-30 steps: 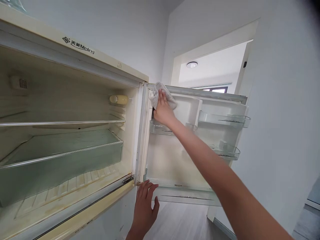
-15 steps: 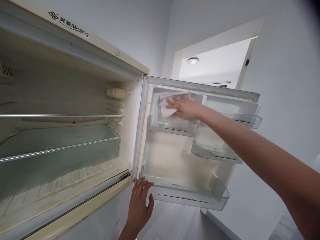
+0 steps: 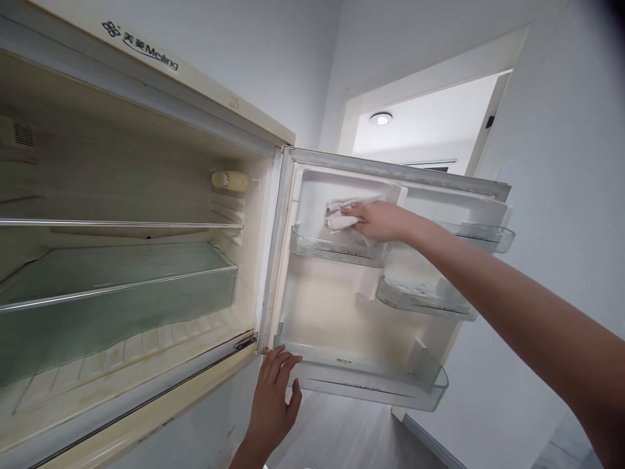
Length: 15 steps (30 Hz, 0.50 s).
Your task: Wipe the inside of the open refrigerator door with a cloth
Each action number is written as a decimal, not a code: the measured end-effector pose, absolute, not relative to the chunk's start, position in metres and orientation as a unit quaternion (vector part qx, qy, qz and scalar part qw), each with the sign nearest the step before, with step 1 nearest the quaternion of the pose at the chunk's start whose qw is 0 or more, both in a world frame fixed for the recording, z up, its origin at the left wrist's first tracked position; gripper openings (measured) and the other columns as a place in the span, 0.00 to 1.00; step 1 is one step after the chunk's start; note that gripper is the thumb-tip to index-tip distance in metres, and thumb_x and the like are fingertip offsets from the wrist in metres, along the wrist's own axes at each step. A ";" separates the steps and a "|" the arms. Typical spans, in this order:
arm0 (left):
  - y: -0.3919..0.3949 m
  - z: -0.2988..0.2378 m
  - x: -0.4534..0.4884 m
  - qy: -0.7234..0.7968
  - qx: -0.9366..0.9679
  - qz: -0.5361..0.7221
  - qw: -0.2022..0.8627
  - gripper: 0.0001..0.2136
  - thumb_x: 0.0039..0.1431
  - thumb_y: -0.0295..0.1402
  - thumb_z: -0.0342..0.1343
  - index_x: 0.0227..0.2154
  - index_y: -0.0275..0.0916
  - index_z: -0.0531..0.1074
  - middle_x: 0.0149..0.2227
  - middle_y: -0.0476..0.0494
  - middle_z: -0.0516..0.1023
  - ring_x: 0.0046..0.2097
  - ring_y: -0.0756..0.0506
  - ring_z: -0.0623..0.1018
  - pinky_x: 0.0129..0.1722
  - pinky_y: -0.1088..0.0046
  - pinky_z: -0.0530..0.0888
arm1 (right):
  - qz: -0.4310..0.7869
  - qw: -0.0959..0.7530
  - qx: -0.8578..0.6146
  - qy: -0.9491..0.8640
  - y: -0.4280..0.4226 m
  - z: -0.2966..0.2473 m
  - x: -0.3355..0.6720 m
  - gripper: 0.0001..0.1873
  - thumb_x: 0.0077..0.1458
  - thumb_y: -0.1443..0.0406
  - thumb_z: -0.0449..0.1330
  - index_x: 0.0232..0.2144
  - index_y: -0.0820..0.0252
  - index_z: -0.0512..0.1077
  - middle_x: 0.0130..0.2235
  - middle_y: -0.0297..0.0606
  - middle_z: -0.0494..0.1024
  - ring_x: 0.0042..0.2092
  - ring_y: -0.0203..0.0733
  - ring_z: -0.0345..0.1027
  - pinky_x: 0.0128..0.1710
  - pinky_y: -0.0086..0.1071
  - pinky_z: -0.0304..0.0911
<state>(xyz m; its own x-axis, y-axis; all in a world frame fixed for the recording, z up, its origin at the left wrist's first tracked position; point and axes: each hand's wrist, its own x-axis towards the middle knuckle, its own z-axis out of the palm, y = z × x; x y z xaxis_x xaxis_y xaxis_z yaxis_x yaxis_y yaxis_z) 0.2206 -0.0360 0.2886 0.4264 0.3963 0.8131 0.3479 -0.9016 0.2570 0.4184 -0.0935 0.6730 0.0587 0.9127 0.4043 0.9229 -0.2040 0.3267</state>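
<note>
My right hand [image 3: 378, 220] grips a crumpled white cloth [image 3: 339, 215] against the inner panel of the open refrigerator door [image 3: 322, 296]. The cloth sits just above the upper left door shelf [image 3: 336, 249], a clear bin with dark lettering. Low on the hinge side, my left hand [image 3: 276, 394] rests its fingertips at the left end of the bottom door shelf [image 3: 366, 384]. Its fingers are curved and the thumb stands apart, with nothing held. Part of the cloth is hidden under my right fingers.
The yellowed refrigerator compartment [image 3: 122, 163] lies open on the left, with a glass shelf [image 3: 122, 225] and a green-tinted drawer [image 3: 146, 306]. Two more clear bins, among them a middle one [image 3: 424, 299], are fixed to the door's right side. A doorway [image 3: 405, 137] is behind.
My right hand and the cloth have shifted slightly right and down on the door panel. My left hand keeps its place. The view has turned a little.
</note>
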 end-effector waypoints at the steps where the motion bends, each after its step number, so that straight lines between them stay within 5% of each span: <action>1: -0.036 0.289 0.221 0.221 0.843 0.489 0.024 0.20 0.59 0.24 0.48 0.53 0.44 0.62 0.49 0.41 0.74 0.60 0.40 0.68 0.57 0.47 0.73 | -0.289 0.021 -0.720 -0.630 -0.094 0.675 0.418 0.27 0.60 0.61 0.49 0.61 0.56 0.63 0.62 0.40 0.67 0.61 0.54 0.60 0.56 0.45 0.62; 4: -0.035 0.288 0.222 0.221 0.842 0.491 0.026 0.20 0.59 0.24 0.48 0.53 0.44 0.61 0.49 0.41 0.74 0.61 0.39 0.67 0.57 0.46 0.73 | -0.284 0.065 -0.718 -0.632 -0.097 0.677 0.415 0.24 0.62 0.59 0.47 0.57 0.58 0.68 0.57 0.42 0.72 0.59 0.54 0.63 0.55 0.44 0.62; 9: -0.035 0.283 0.224 0.221 0.845 0.487 0.027 0.21 0.58 0.23 0.48 0.54 0.44 0.61 0.50 0.41 0.73 0.63 0.39 0.65 0.60 0.45 0.69 | -0.091 0.130 -0.761 -0.629 -0.103 0.673 0.409 0.25 0.60 0.48 0.49 0.42 0.57 0.76 0.46 0.43 0.79 0.44 0.51 0.73 0.42 0.37 0.67; 15: -0.033 0.280 0.225 0.217 0.852 0.476 0.008 0.22 0.57 0.22 0.48 0.54 0.44 0.60 0.51 0.42 0.72 0.65 0.40 0.61 0.60 0.44 0.69 | 0.012 0.238 -0.723 -0.649 -0.079 0.661 0.381 0.29 0.60 0.45 0.46 0.50 0.55 0.72 0.51 0.42 0.76 0.47 0.48 0.72 0.43 0.35 0.68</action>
<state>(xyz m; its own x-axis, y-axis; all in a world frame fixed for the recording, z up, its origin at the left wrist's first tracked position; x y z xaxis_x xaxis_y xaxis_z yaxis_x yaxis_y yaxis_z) 0.2253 -0.0326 0.2797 0.4535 0.3780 0.8071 0.3620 -0.9056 0.2208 0.3806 -0.0792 0.6610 0.1579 0.9435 0.2914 0.9323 -0.0452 -0.3589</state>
